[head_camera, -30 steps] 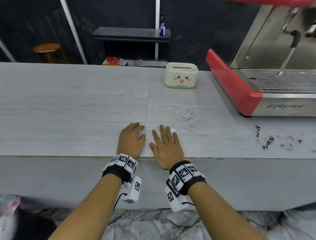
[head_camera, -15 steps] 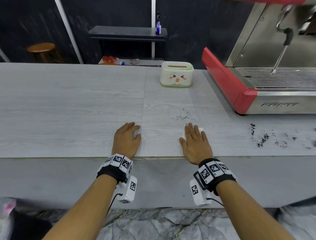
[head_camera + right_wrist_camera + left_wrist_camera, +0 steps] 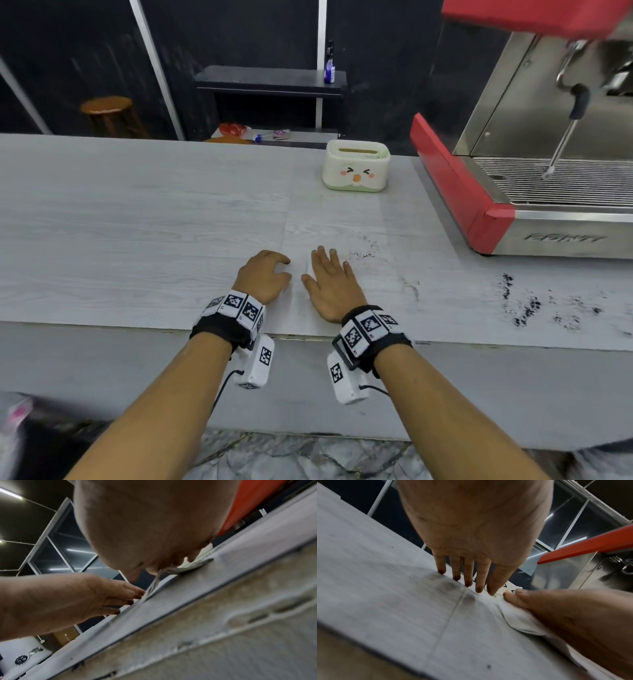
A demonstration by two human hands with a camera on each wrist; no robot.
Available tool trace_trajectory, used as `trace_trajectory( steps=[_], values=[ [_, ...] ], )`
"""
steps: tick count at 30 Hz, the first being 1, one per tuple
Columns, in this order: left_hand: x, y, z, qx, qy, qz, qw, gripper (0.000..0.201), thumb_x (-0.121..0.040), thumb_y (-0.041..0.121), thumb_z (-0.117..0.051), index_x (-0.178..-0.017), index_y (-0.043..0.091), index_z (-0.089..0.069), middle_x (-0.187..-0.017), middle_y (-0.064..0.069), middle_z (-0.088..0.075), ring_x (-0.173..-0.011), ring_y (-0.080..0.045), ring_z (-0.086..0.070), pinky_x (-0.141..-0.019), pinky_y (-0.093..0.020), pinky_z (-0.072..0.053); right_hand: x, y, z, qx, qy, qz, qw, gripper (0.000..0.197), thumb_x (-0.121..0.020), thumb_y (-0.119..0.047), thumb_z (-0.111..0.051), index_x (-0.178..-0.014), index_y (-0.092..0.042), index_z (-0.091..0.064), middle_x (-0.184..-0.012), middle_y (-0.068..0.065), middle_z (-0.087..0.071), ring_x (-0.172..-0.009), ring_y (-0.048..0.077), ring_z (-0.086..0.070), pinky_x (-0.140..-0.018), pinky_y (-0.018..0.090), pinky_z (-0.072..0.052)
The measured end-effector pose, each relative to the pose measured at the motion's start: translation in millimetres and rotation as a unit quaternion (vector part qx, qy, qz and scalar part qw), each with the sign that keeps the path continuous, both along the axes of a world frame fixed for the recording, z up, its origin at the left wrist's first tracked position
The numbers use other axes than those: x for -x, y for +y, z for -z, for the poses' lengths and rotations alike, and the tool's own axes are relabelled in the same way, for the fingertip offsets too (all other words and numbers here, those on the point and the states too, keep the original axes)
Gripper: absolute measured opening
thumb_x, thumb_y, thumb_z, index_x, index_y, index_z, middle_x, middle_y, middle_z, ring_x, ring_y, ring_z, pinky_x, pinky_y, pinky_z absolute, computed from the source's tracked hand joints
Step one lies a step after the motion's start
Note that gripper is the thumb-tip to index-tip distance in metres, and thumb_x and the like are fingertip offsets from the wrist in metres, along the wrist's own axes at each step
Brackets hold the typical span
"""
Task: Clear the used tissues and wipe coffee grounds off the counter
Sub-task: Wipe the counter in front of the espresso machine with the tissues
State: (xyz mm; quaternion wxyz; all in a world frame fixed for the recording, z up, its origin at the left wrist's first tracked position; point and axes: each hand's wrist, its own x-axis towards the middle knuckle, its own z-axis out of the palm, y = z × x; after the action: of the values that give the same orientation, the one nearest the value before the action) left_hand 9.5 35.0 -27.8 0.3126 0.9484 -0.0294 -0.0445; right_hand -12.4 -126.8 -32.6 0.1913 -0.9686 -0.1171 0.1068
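Two hands low-centre on the bench (image 3: 144,219): right hand (image 3: 334,284) flat, fingers straight on the tissue (image 3: 308,274); grounds (image 3: 524,308) lie at right. Left wrist view: left hand (image 3: 476,527), fingers (image 3: 456,569) straight, tips down. Right wrist view: tissue bunches; we'd keep pressure even.

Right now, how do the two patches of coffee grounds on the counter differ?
The coffee grounds near the right hand are a faint, thin scatter just beyond the right hand; the coffee grounds on the right are darker, denser clumps spread wider in front of the espresso machine, away from both hands. Both lie loose on the counter.
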Motion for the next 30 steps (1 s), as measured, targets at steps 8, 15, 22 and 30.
trace_trajectory(
  steps=[8, 15, 22, 30],
  values=[
    [-5.4, -0.3, 0.6, -0.057, 0.017, 0.016, 0.998, 0.049, -0.086, 0.026, -0.059, -0.134, 0.021, -0.048, -0.149, -0.002, -0.035, -0.135, -0.019, -0.034, -0.110, -0.031, -0.025, -13.3, -12.9, 12.9, 0.065, 0.018, -0.023, 0.997, 0.061, -0.101, -0.040, -0.021, -0.153, -0.019, 0.003, -0.161, 0.002, 0.014, -0.148, 0.020, 0.015, -0.120, 0.041, 0.010],
    [-4.3, -2.4, 2.4, -0.065, 0.004, 0.004, 0.998, 0.050, -0.084, 0.029, -0.061, -0.133, 0.025, -0.049, -0.148, 0.001, -0.036, -0.134, -0.020, -0.034, -0.109, -0.031, -0.027, -17.5, -52.0, 16.2, 0.080, 0.012, 0.018, 0.997, 0.063, -0.101, -0.041, -0.019, -0.153, -0.015, 0.006, -0.161, 0.002, 0.015, -0.148, 0.019, 0.015, -0.120, 0.040, 0.009],
    [-4.9, -3.3, -0.5, -0.081, -0.008, 0.000, 0.997, 0.046, -0.084, 0.031, -0.060, -0.129, 0.026, -0.052, -0.142, 0.002, -0.041, -0.129, -0.021, -0.038, -0.104, -0.034, -0.032, -14.2, -101.0, 15.2, 0.100, 0.019, 0.082, 0.991, 0.062, -0.102, -0.040, -0.017, -0.153, -0.014, 0.006, -0.161, 0.002, 0.014, -0.148, 0.019, 0.014, -0.120, 0.039, 0.009],
    [-16.7, -0.2, -7.6, -0.064, 0.039, 0.013, 0.997, 0.043, -0.083, 0.033, -0.061, -0.125, 0.025, -0.053, -0.140, -0.001, -0.042, -0.128, -0.022, -0.039, -0.105, -0.037, -0.033, -16.2, -123.0, 1.6, 0.103, 0.025, 0.124, 0.987, 0.063, -0.102, -0.040, -0.017, -0.152, -0.012, 0.006, -0.161, 0.003, 0.013, -0.148, 0.021, 0.013, -0.120, 0.041, 0.006]
  ],
)
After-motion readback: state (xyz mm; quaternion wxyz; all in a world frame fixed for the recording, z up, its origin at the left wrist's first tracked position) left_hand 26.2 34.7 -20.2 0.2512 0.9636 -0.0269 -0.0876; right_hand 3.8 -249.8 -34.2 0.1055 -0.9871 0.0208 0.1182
